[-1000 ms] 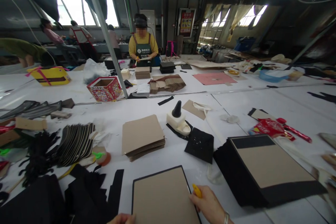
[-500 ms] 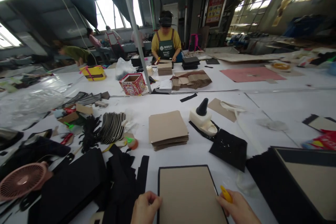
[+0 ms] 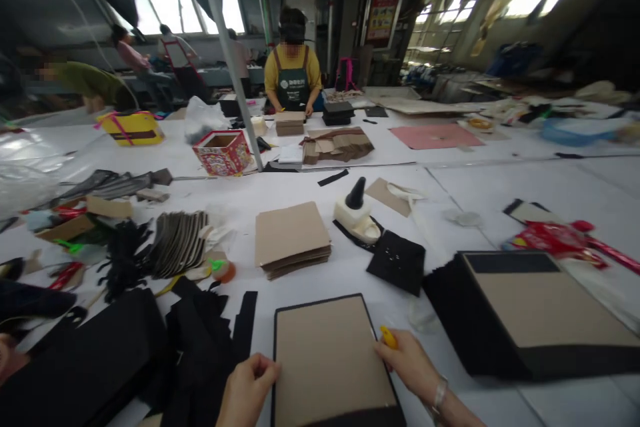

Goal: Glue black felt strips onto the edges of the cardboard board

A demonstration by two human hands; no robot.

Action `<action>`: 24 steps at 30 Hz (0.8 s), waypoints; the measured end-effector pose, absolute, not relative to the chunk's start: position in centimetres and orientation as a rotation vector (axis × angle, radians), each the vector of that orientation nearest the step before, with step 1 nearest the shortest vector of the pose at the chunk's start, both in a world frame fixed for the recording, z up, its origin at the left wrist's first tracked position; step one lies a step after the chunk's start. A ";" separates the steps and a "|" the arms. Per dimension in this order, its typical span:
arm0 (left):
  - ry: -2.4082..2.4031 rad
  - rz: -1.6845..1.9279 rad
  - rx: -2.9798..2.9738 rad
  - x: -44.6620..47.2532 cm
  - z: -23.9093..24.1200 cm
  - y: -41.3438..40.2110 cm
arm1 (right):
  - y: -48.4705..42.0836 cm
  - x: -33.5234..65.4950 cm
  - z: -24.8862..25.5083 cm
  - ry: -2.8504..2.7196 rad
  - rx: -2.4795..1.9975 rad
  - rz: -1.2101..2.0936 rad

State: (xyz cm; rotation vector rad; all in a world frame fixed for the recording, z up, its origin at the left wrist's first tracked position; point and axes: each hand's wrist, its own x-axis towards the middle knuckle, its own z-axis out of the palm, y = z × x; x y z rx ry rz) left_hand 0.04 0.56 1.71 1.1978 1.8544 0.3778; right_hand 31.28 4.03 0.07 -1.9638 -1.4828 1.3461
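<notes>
A grey-brown cardboard panel with black edging lies on the white table in front of me. A black band crosses its near end. My left hand pinches the panel's left edge between thumb and fingers. At the opposite edge, my right hand is closed round a small yellow tool, its fingertips touching the panel's border. Most of that tool is hidden in the hand, so its kind cannot be made out. Beyond the panel sits a stack of bare cardboard sheets.
At right rises a pile of black-edged panels. A cream container with a black cone top stands beside a black sheet. Black fabric strips and a bundle of curved strips lie left. A co-worker works across the table.
My view has turned right and slightly down, so the scene shifts left. More of the panel's near end, with its black band, shows now. Both hands keep their places at its edges.
</notes>
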 end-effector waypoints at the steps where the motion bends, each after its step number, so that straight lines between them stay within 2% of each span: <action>1: 1.836 0.364 1.202 -0.1 1.4 0.6 | 4.1 31.2 0.2 -1.473 -1.989 1.324; 8: 1.796 0.294 1.216 -0.8 0.4 0.8 | 3.9 31.1 0.7 -1.454 -2.072 1.224; 15: 1.911 0.143 1.415 0.2 2.9 1.1 | 3.8 31.1 0.6 -1.477 -2.031 1.229; 19: 1.984 0.177 1.897 1.4 3.7 1.1 | 3.8 31.2 0.4 -1.477 -2.015 1.242; 22: 1.747 0.247 2.376 2.8 2.9 1.0 | 3.8 31.1 0.4 -1.472 -2.011 1.249; 24: 1.649 0.220 2.484 4.1 1.9 0.7 | 3.8 31.1 0.4 -1.474 -2.006 1.251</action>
